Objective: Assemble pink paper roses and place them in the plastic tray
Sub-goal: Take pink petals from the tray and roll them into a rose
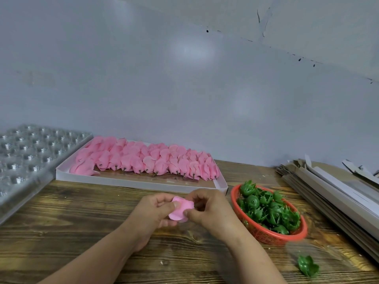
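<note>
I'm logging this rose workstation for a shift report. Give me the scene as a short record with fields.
surface: wooden table
left hand: pinches a pink paper rose
right hand: pinches the same rose
white box: rows of pink petal pieces, behind the hands
plastic tray: clear, far left, cavities appear empty
red basket: green plastic bases, right of the hands
loose green base: on the table, near right
cardboard stack: far right edge

A stack of flattened cardboard [336, 193] leans along the right edge of the wooden table [82, 222]. A pale grey wall [184, 78] fills the upper frame.
</note>
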Demonstrator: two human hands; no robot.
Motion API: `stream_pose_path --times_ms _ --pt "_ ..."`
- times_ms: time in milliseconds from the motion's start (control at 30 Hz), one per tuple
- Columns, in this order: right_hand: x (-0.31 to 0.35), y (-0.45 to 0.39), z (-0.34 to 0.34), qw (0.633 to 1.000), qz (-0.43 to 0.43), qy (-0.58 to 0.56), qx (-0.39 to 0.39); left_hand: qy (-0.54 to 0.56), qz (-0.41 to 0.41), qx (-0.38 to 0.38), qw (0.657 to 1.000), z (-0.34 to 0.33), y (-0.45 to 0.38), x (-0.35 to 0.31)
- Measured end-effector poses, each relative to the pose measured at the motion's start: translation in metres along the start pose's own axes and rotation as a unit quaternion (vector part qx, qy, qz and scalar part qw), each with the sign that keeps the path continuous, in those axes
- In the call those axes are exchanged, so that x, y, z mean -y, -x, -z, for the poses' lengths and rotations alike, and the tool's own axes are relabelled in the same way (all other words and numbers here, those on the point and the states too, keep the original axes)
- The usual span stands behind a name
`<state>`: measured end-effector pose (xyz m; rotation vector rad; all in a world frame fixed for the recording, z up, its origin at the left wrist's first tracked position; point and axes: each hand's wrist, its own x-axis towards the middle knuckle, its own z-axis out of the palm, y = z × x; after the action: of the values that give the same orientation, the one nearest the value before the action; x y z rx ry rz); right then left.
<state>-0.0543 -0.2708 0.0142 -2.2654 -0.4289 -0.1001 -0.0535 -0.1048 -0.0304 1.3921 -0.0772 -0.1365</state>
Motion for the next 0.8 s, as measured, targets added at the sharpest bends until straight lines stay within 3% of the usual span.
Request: stream_pose_path --times_ms 67,133,233,300,367,667,800 --pt "0.0 -0.002 0.003 0.997 -0.019 -0.049 -0.064 -0.004 -0.003 -0.024 1.0 -0.003 0.001 -0.004" --pt "0.001 -0.002 0.007 0.966 -0.06 -0.208 -0.139 -0.019 -0.002 -0.053 0.998 -0.009 0.005 -0.01" --pt "0.011 -0.003 0.004 0.83 -0.116 -0.526 -0.141 0.003 0.028 0.004 1.0 -0.022 0.014 -0.01" --pt "0.019 -0.002 -0.004 0.773 -0.142 -0.608 -0.112 0.021 0.048 0.107 0.993 -0.033 0.021 -0.005" --pt "0.027 0.001 -0.014 0.77 -0.155 -0.615 -0.072 0.06 0.033 0.155 0.985 -0.041 0.025 0.0" --pt "0.031 0.005 -0.033 0.824 -0.205 -0.527 -0.033 0.208 0.013 0.047 0.977 -0.03 0.016 -0.004" --pt "0.03 0.004 -0.036 0.817 -0.224 -0.531 -0.006 0.224 0.022 0.038 0.974 -0.025 0.014 -0.005"
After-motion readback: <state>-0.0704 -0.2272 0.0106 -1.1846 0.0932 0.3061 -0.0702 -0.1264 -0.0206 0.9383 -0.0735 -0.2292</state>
